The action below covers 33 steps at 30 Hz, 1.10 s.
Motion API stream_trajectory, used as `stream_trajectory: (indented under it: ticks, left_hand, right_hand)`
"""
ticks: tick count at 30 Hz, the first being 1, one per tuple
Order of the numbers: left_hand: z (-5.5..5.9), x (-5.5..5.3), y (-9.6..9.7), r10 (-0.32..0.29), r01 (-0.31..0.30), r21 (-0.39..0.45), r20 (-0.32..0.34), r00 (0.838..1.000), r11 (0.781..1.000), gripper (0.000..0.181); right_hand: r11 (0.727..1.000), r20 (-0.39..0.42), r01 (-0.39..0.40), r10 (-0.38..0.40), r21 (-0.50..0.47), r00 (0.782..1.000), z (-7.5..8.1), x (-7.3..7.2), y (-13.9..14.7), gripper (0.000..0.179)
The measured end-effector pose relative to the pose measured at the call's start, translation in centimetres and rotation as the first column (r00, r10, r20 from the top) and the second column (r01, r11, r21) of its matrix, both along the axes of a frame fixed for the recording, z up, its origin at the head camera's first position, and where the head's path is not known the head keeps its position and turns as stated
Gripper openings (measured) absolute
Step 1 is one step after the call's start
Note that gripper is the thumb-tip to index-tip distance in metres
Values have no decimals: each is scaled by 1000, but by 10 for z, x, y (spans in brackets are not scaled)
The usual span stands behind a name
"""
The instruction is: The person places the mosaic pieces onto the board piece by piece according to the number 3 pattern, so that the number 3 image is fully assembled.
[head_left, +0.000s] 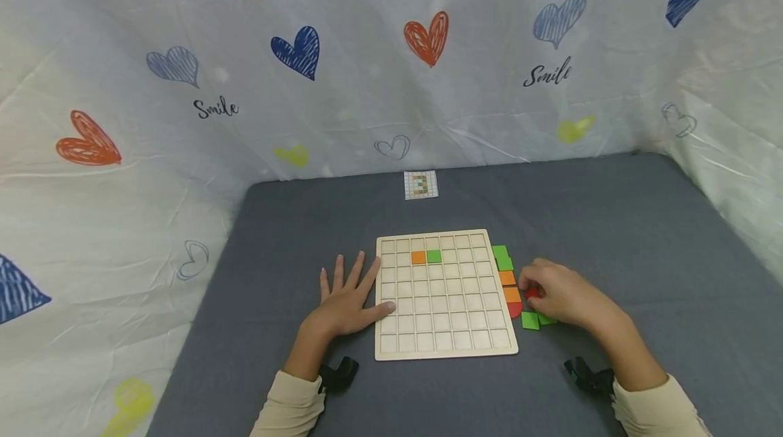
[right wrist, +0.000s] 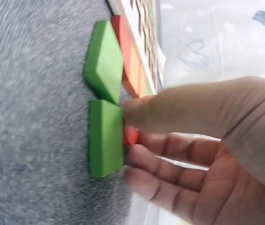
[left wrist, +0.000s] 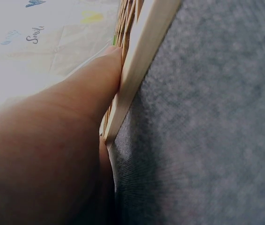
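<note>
A square wooden grid board (head_left: 446, 301) lies on the cloth, with an orange square tile (head_left: 419, 257) and a green square tile (head_left: 433, 256) side by side in its second row. My left hand (head_left: 345, 301) rests flat at the board's left side, fingers spread. Its thumb (left wrist: 99, 70) lies over the board's edge. To the right of the board, my right hand (head_left: 565, 293) bends over the loose pieces. Its thumb and fingers pinch a small red piece (right wrist: 130, 135), mostly hidden by them. Two green tiles (right wrist: 105, 138) lie against each other right by the fingertips.
Along the board's right edge lie green pieces (head_left: 501, 257), orange pieces (head_left: 508, 278) and a rounded red piece (head_left: 515, 309). A small pattern card (head_left: 421, 185) lies behind the board on the grey cloth (head_left: 306, 219). A curtain printed with hearts (head_left: 361, 90) hangs at the back.
</note>
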<state>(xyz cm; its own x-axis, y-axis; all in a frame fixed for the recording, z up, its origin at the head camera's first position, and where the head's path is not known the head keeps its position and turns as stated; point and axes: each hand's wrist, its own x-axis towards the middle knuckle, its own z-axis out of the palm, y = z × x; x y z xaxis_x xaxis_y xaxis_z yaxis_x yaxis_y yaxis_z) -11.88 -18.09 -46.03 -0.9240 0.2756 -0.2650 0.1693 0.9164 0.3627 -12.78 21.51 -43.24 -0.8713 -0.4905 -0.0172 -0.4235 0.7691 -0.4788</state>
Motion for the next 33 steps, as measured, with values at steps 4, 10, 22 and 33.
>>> stream_trajectory:
  ticks: [4,10,22,33]
  left_hand:
    - [1,1,0,-7,8,20,-10,1000,1000,93]
    - [3,2,-1,-7,7,17,-8,1000,1000,94]
    - [0,0,-1,-9,9,10,-16,1000,1000,96]
    - [1,2,-1,-13,14,25,-21,1000,1000,93]
  right_hand:
    - [1000,-46,-9,9,-3,999,-3,-2,1,28]
    - [1000,-93,-6,8,15,996,-6,-4,0,24]
    - [999,-70,37,-38,-21,997,-7,-5,0,26]
    - [999,-34,30,-31,-32,999,-1,-9,-4,26]
